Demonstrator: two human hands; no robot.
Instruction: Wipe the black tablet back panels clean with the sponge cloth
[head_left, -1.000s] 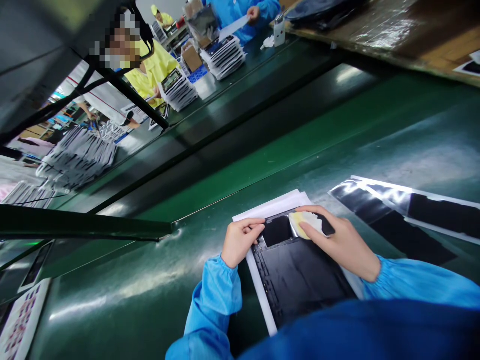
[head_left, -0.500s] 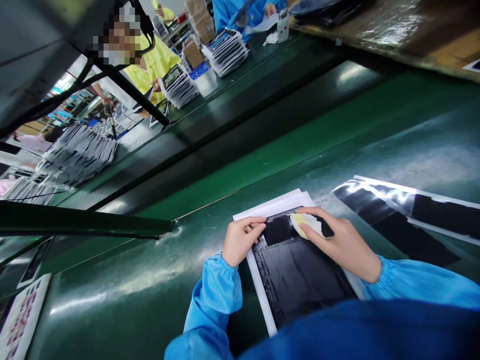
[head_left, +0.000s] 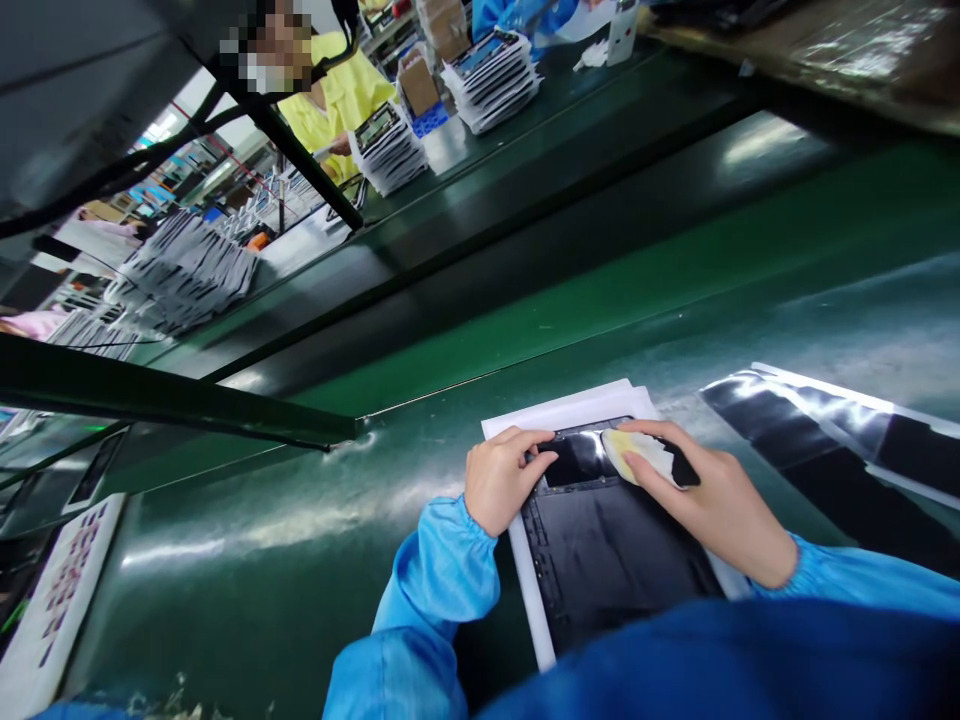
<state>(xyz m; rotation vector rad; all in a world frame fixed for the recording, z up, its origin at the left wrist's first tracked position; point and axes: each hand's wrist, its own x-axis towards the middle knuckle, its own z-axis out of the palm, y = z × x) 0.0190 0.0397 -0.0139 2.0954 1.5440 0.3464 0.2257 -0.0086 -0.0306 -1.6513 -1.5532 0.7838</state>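
A black tablet-like panel (head_left: 622, 560) lies in front of me on white sheets (head_left: 570, 408). Across its top end runs a glossy black strip (head_left: 574, 462). My left hand (head_left: 499, 480) is at the panel's upper left corner, thumb and forefinger closed on the edge there. What lies between those fingertips is too small to make out. In my right hand (head_left: 705, 500) is a worn yellow-and-white pad (head_left: 637, 455), gripped between thumb and fingers and pressed on the right part of the strip. Part of the panel is hidden by my right hand and blue clothing.
Black film sheets (head_left: 817, 460) with white edges lie to the right on the green bench (head_left: 300, 580). A dark metal beam (head_left: 180, 395) juts in from the left, above a printed sheet (head_left: 64, 590). Across the bench are stacked panels (head_left: 491, 80) and a co-worker in yellow (head_left: 337, 90).
The view has shifted, so the bench and panel sit further right in the picture. The pad stays on the strip in my right hand; my left hand keeps to the corner.
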